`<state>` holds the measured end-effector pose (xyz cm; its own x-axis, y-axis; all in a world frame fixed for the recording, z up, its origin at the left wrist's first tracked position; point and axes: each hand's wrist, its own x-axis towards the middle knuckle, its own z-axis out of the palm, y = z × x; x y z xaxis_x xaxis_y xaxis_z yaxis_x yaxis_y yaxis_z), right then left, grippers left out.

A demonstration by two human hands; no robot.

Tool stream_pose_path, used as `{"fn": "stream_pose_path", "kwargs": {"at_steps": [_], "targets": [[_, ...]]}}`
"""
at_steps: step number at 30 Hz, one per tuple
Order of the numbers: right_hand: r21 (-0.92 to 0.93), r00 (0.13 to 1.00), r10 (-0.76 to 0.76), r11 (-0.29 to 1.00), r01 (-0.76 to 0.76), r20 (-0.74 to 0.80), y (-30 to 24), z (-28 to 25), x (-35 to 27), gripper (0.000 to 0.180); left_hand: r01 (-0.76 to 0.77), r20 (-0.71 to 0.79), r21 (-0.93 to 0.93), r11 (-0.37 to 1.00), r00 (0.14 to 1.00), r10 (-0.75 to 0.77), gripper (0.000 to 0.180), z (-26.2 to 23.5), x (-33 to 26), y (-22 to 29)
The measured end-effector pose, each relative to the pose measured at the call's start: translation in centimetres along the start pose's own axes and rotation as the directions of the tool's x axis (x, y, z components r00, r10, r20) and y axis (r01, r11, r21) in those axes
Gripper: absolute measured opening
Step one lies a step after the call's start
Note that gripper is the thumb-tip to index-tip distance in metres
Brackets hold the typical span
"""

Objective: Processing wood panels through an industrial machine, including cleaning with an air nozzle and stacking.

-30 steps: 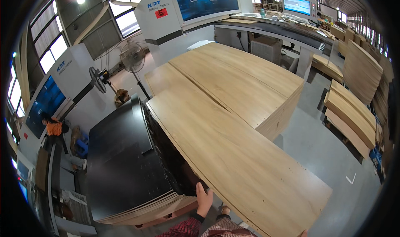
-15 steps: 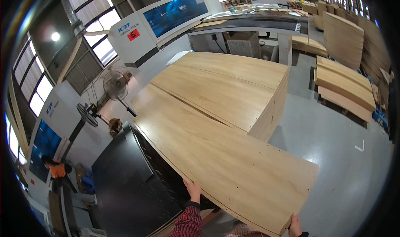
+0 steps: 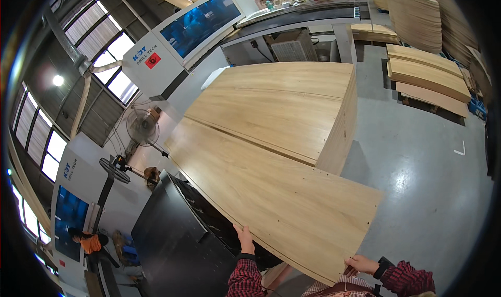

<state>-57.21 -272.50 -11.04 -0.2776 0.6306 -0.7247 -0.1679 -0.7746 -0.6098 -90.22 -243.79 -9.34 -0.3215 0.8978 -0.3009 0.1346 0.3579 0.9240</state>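
Note:
A long, light wood-grain panel [image 3: 276, 198] with small drilled holes along its edges runs diagonally toward me. My left hand [image 3: 245, 239] grips its left long edge, thumb on top and the other fingers mostly hidden beneath. At the panel's near right corner, my right hand [image 3: 361, 265] is closed on the edge, fingers curled over it. The panel's far part lies beside a stack of similar boards [image 3: 292, 114], with a narrow dark gap between them. Its near end juts out past the stack.
A black machine table [image 3: 177, 229] stands to my left. Behind it are a standing fan [image 3: 142, 127] and a person in orange [image 3: 91, 242]. White drilling machines [image 3: 156, 62] stand at the back and far left. Board piles [image 3: 428, 78] sit on the grey floor [image 3: 412, 161] at right.
The panel's near end has shifted left and slightly up in view, closer in line with the stack. My right hand and forearm have come further into view. The camera view has also turned.

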Motion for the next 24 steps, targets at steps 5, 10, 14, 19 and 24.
{"fn": "stream_pose_path", "kwargs": {"at_steps": [5,10,14,19,24], "targets": [[-0.340,0.998,0.022,0.941,-0.003,0.051,-4.2,1.4,3.6,0.052,-0.051,0.047,-0.078,0.996,0.997,0.055,0.067,-0.3,2.2,0.2],[-0.399,0.998,0.000,0.916,0.027,0.067,-6.9,2.2,8.1,0.054,0.001,0.017,-0.031,1.000,1.000,0.000,0.066,0.3,4.9,2.2],[-0.478,0.993,0.003,0.877,0.055,0.119,-9.9,3.1,10.8,0.059,-0.114,0.056,-0.103,0.988,0.991,0.120,0.064,-0.6,9.9,1.8],[-0.450,0.992,-0.017,0.890,0.072,0.125,-12.0,4.8,13.7,0.059,-0.006,0.120,-0.336,0.942,0.992,0.049,0.059,-2.0,12.6,2.8],[-0.466,0.992,-0.072,0.877,0.114,0.106,-14.7,6.5,15.9,0.056,-0.036,0.084,-0.421,0.906,0.993,0.079,0.043,-2.1,12.2,1.8]]}}
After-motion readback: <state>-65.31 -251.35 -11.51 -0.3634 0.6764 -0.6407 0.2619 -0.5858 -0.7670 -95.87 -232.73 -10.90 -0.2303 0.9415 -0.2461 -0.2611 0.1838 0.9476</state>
